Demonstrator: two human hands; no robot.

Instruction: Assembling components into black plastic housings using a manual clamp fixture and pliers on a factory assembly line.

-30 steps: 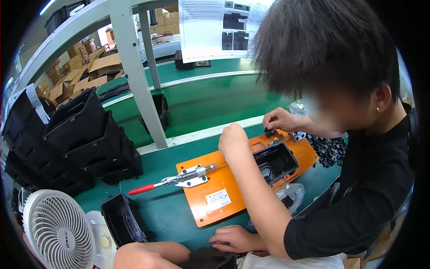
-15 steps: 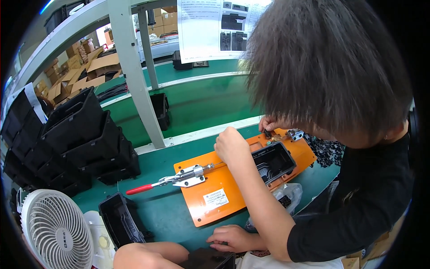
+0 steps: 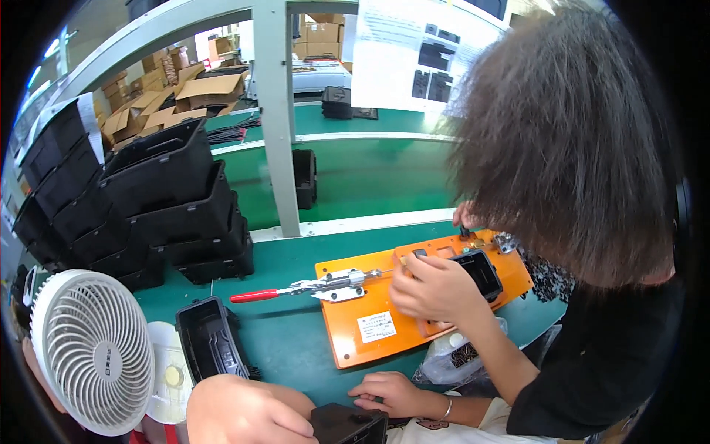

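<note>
My left hand [image 3: 248, 418] is at the lower edge, its fingers curled beside a black plastic box [image 3: 347, 424]; the fingertips are hidden, so a grip cannot be made out. Past this box, my right hand [image 3: 388, 392], with a bracelet on its wrist, lies on the green table with fingers stretched out and nothing in them. Ahead of it is an orange fixture plate [image 3: 347, 318] with a red-handled toggle clamp [image 3: 325, 285]. A black box [image 3: 484, 275] sits in the fixture. A co-worker's hand [image 3: 433, 288] holds a small dark piece above the plate; their other hand [image 3: 466, 214] is at the far side.
Stacked black boxes [image 3: 170, 189] stand at the left, behind a white fan [image 3: 96, 351]. An open black box [image 3: 211, 340] is beside the fan. A clear bag [image 3: 451, 355] of small parts lies by the plate; dark small parts [image 3: 547, 281] are heaped at right. The co-worker leans in from the right.
The view has shifted left, so things appear further right. The co-worker's nearer hand has turned and drawn back, now showing a small dark piece. My hands stay nearly in place.
</note>
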